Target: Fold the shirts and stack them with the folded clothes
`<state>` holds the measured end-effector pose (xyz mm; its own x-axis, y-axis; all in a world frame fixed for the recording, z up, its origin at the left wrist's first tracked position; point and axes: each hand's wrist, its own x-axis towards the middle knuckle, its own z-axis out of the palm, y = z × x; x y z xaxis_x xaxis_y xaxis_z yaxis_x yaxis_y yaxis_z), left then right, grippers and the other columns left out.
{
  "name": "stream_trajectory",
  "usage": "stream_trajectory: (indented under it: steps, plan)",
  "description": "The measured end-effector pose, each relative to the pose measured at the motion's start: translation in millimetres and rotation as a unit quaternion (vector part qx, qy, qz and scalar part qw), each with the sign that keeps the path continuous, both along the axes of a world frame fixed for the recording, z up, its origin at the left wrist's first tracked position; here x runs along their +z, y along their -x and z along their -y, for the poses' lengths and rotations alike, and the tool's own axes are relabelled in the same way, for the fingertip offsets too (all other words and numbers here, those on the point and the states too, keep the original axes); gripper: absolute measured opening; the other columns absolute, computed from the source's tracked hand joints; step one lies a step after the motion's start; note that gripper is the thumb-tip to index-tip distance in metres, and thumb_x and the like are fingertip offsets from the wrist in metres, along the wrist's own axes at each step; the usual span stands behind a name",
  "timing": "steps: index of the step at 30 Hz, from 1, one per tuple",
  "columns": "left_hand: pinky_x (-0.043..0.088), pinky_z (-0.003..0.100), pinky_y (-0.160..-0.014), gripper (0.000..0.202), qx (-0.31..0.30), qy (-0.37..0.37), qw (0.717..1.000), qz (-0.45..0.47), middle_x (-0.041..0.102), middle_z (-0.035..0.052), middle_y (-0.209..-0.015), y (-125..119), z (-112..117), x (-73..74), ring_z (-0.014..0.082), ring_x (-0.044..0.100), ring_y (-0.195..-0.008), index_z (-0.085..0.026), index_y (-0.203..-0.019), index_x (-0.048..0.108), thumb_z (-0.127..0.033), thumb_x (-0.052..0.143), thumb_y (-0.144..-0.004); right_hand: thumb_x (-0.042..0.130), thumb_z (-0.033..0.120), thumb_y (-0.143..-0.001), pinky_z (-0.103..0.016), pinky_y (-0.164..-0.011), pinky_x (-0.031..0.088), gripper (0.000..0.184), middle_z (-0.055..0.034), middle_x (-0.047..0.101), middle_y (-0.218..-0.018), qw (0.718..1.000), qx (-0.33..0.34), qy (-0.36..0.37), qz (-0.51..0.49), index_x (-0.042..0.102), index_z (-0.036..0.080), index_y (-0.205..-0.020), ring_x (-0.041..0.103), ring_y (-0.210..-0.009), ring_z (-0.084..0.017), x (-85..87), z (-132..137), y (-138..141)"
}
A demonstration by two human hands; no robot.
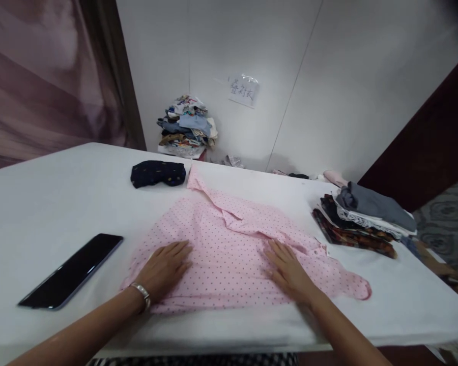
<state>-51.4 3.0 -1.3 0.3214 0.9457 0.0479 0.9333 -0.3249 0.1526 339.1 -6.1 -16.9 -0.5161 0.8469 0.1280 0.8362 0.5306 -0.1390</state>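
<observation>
Hands: 2, flat | pink dotted shirt beneath: 1 | phone: 1

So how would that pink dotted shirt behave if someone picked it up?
The pink dotted shirt would probably droop floppily, given its soft folds. It is likely light, as the cloth looks thin. Pushed, it might bunch up, since creases show across it.

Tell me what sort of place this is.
Probably an indoor workroom for clothes, though it could be a home: a pink dotted shirt lies spread on a white table, a stack of clothes sits toward the right, and a taller pile stands by the wall.
</observation>
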Motion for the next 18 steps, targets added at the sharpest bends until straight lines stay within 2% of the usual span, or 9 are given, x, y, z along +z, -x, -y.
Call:
stream_trajectory:
  steps: [3, 6, 8, 10, 12, 14, 16, 18]
  plan:
    - [0.031, 0.046, -0.106, 0.048, 0.012, 0.004, 1.0, 0.007, 0.044, 0.0039, -0.139, 5.0, -2.3, -1.0, 0.0241, 0.038, -0.129, -0.023, -0.127, 0.052, -0.04, 0.03, -0.089, 0.035, 0.047, -0.093, -0.052, -0.111, 0.017, 0.053, -0.0016, 0.02, -0.15, 0.999, 0.008, -0.029, 0.019, 0.023, 0.034, -0.143, 0.017, -0.139, -0.024, -13.2, -2.1, -2.9]
    - [0.035, 0.044, -0.102, 0.047, 0.035, 0.018, 0.999, 0.038, 0.049, 0.0052, -0.135, 14.6, -25.4, -0.8, 0.0241, 0.046, -0.123, -0.024, -0.122, 0.057, -0.044, 0.034, -0.087, 0.036, 0.046, -0.093, -0.051, -0.111, 0.017, 0.054, -0.0021, 0.018, -0.151, 0.998, 0.013, -0.053, 0.029, 0.021, 0.033, -0.143, 0.016, -0.139, -0.024, -28.3, -3.4, -7.0]
    - [0.04, 0.042, -0.097, 0.05, 0.06, 0.039, 0.994, 0.08, 0.053, 0.0058, -0.132, 17.2, -55.9, 5.3, 0.0248, 0.051, -0.117, -0.025, -0.121, 0.057, -0.052, 0.04, -0.083, 0.037, 0.045, -0.093, -0.051, -0.111, 0.017, 0.055, -0.0019, 0.017, -0.151, 0.997, 0.017, -0.066, 0.029, 0.02, 0.032, -0.144, 0.016, -0.139, -0.024, -32.6, -3.4, -8.2]
    - [0.043, 0.038, -0.091, 0.052, 0.101, 0.067, 0.983, 0.14, 0.058, 0.0057, -0.125, 12.2, -95.0, 17.7, 0.0248, 0.055, -0.111, -0.025, -0.119, 0.057, -0.055, 0.046, -0.079, 0.038, 0.044, -0.093, -0.051, -0.111, 0.017, 0.056, -0.0017, 0.017, -0.151, 0.996, 0.02, -0.078, 0.026, 0.019, 0.033, -0.144, 0.016, -0.139, -0.024, -31.7, -2.4, -7.2]
    - [0.044, 0.033, -0.088, 0.05, 0.166, 0.087, 0.96, 0.208, 0.062, 0.0071, -0.12, -0.3, -136.5, 33.5, 0.0243, 0.058, -0.106, -0.023, -0.116, 0.059, -0.053, 0.05, -0.077, 0.038, 0.043, -0.093, -0.051, -0.11, 0.019, 0.056, -0.0015, 0.019, -0.151, 0.996, 0.019, -0.088, 0.025, 0.018, 0.033, -0.144, 0.016, -0.139, -0.024, -27.9, -1.1, -4.5]
    - [0.046, 0.031, -0.082, 0.053, 0.208, 0.083, 0.946, 0.233, 0.062, 0.0102, -0.117, -16.6, -173.5, 47.8, 0.0242, 0.06, -0.102, -0.019, -0.119, 0.056, -0.053, 0.046, -0.079, 0.039, 0.042, -0.093, -0.05, -0.109, 0.023, 0.056, -0.002, 0.02, -0.15, 0.995, 0.019, -0.098, 0.026, 0.017, 0.033, -0.144, 0.018, -0.139, -0.024, -23.2, 0.0, -1.1]
    - [0.047, 0.032, -0.073, 0.06, 0.246, 0.08, 0.935, 0.243, 0.062, 0.0158, -0.114, -32.2, -201.4, 57.1, 0.026, 0.062, -0.097, -0.012, -0.122, 0.051, -0.055, 0.041, -0.082, 0.039, 0.041, -0.093, -0.05, -0.108, 0.026, 0.057, -0.0028, 0.022, -0.15, 0.993, 0.023, -0.108, 0.027, 0.016, 0.033, -0.144, 0.02, -0.138, -0.024, -18.5, 0.4, 2.4]
    - [0.048, 0.036, -0.067, 0.064, 0.283, 0.089, 0.922, 0.249, 0.062, 0.0211, -0.105, -44.3, -217.9, 61.3, 0.0286, 0.063, -0.09, -0.005, -0.119, 0.05, -0.057, 0.039, -0.084, 0.04, 0.041, -0.093, -0.05, -0.107, 0.029, 0.057, -0.0035, 0.024, -0.149, 0.992, 0.029, -0.118, 0.023, 0.016, 0.033, -0.144, 0.022, -0.138, -0.024, -13.7, 0.6, 5.4]
